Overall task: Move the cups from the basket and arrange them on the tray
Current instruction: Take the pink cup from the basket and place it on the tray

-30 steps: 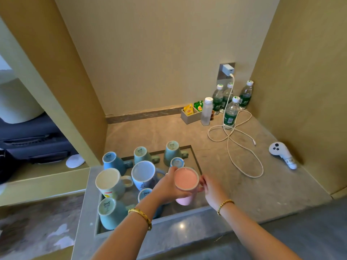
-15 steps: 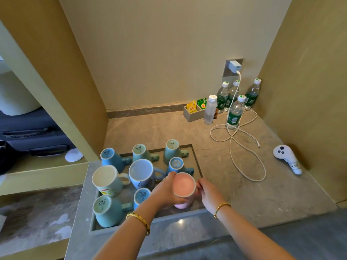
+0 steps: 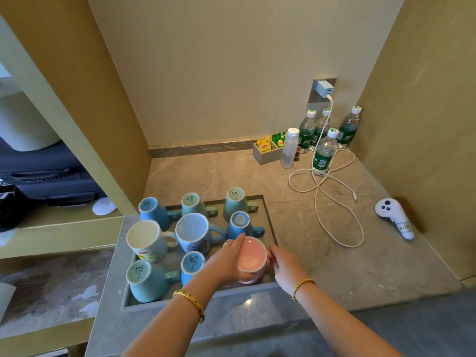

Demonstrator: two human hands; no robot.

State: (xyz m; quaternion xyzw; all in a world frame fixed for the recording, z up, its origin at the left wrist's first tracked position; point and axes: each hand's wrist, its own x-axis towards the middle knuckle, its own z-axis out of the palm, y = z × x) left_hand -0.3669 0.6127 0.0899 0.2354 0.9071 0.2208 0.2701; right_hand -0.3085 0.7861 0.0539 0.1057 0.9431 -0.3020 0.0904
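Cups crowd the recessed tray (image 3: 270,222) set into the stone table (image 3: 334,253), and both hands are down at its near right corner. The left hand (image 3: 226,261) wraps its fingers (image 3: 238,240) round the left side of the pink cup (image 3: 252,256), which stands mouth up. The right hand (image 3: 283,266) is at the cup's right side, its fingers curled in against the rim or handle; exactly what they pinch I cannot tell. The pink cup sits low in the tray, though whether its base touches the tray floor is hidden by the hands.

Around it, a cream mug (image 3: 145,238) and a pale blue mug (image 3: 193,231) stand mouth up in the middle row. Upside down are a blue cup (image 3: 152,208), two green cups (image 3: 192,203) and (image 3: 235,202) along the far edge, a small blue cup (image 3: 240,222) just behind the pink one, and a teal cup (image 3: 140,278) with another blue cup (image 3: 192,265) in the near row.

Farther back on the table stand water bottles (image 3: 323,153), a tea-bag box (image 3: 266,152) and a looping white cable (image 3: 334,202). A white controller (image 3: 394,215) lies by the right wall.
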